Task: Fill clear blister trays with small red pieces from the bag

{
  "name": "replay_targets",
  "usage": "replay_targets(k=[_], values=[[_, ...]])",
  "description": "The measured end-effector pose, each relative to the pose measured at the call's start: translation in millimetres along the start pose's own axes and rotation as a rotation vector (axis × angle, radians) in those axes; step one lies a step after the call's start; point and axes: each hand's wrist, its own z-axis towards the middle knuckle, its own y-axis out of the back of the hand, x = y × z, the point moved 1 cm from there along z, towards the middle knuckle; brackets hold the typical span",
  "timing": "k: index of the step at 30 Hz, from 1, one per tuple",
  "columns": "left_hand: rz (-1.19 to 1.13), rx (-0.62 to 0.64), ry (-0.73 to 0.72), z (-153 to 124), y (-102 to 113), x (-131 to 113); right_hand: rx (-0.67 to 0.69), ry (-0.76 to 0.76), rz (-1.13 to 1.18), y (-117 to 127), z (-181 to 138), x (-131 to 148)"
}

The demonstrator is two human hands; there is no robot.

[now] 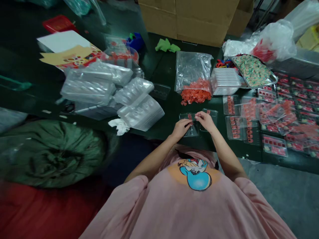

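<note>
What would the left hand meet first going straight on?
Most likely the right hand, just ahead of the left hand; depth is unclear, so it might graze the clear tray beneath first.

Cardboard box (189,21) stood at the table's far edge, crumpled light-green piece (163,45) just in front. Far left: red tray (58,24), white sheet (63,41) overlapping yellow-and-red printed cards (71,59); blue object (136,41) to their right. White crumpled tissue (120,126) lay near front edge. Dark green sack (57,152) sat lower left, blurred, red fabric (42,212) below.
</note>
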Motion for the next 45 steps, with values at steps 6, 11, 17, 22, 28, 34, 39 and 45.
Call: replay_targets(k=[6, 11, 17, 22, 28, 34, 39, 45], values=[[0.152, 0.043, -0.142, -0.7, -3.4, 6.1, -0.001, 0.0, -0.016, 1.7, 2.1, 0.2], [0.215, 0.063, -0.158, -0.6, -4.9, 10.8, -0.01, 0.039, -0.159, 1.1, 12.2, -0.1], [0.205, 0.088, -0.097, 2.9, -12.1, 16.9, -0.034, 0.108, -0.533, -14.8, 62.8, 7.6], [0.122, 0.108, -0.033, 7.4, -12.8, 17.3, 0.072, 0.093, -0.84, -44.8, 94.4, 19.6], [-0.027, 0.075, 0.028, 7.4, 10.0, 5.9, 0.046, 0.062, -0.78, -50.0, 93.0, 23.3], [-0.388, -0.257, 0.353, 20.9, 29.7, 2.3, 0.124, 0.125, -0.106, -27.9, 50.8, 19.3], [-0.543, -0.137, 0.377, 28.6, 28.6, -17.0, 0.11, -0.002, 0.25, -16.1, 11.7, 16.0], [-0.843, 0.021, 0.474, 27.1, 20.2, -36.6, 0.064, -0.057, 0.47, -6.6, -6.8, 20.6]])
